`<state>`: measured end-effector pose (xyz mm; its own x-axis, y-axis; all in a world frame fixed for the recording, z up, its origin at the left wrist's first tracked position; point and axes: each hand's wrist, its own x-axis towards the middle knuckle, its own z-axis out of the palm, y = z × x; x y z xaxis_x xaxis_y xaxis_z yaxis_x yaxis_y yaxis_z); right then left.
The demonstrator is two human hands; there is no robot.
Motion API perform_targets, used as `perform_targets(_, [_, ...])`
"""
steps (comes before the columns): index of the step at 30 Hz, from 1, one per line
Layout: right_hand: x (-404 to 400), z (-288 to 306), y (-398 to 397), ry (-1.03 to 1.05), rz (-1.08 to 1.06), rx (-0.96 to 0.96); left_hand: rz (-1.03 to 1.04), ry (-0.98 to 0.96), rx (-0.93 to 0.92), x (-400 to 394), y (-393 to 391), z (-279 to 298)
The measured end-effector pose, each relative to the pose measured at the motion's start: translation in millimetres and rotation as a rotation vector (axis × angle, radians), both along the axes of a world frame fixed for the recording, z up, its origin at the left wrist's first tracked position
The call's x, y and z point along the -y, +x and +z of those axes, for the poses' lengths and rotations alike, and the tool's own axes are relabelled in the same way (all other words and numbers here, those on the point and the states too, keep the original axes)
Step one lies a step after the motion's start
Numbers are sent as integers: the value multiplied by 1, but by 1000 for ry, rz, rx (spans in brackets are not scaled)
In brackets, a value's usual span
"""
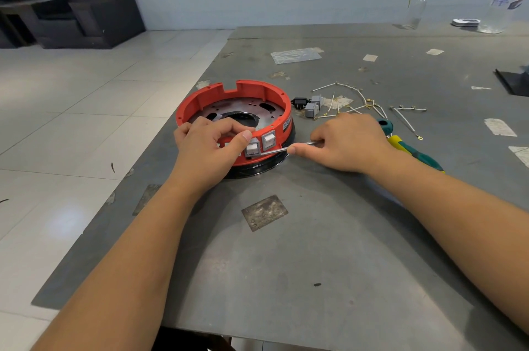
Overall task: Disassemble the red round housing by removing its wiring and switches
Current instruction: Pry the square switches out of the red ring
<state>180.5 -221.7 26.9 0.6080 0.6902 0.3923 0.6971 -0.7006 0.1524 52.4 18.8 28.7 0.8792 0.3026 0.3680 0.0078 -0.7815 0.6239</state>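
1. Grey metal worktable [329,250] over pale floor tiles, dark armchairs [91,1] off at far left.
2. Left hand [209,150] draped over the near wall of the red round housing [229,99], fingers curled round the rim, thumb beside the loosened switch [252,148].
3. Second switch [269,140] seated just beside it in the wall.
4. Right hand [343,142] pinching a thin metal tool [286,148], tip at the loosened switch's edge.
5. Removed switches [313,106], black socket [299,102] and loose wires [360,104] lying right of the housing; a green-yellow screwdriver [412,150] partly hidden beyond the right wrist.
6. Step judged: prying out the remaining switches. Next: gentle levering at the clip while steadying the wall.
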Motion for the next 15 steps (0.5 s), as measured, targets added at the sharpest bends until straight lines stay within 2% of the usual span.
perform_targets(4, [-1,-4,-1,29,5,0,-2,-3,22,-1,0,-1])
perform_targets(10, [-2,-7,-10,63,-12,177,-6,16,1,-1,0,0])
perform_targets(15, [-3,-7,-19,174,55,351,-4,7,-23,-1,0,1])
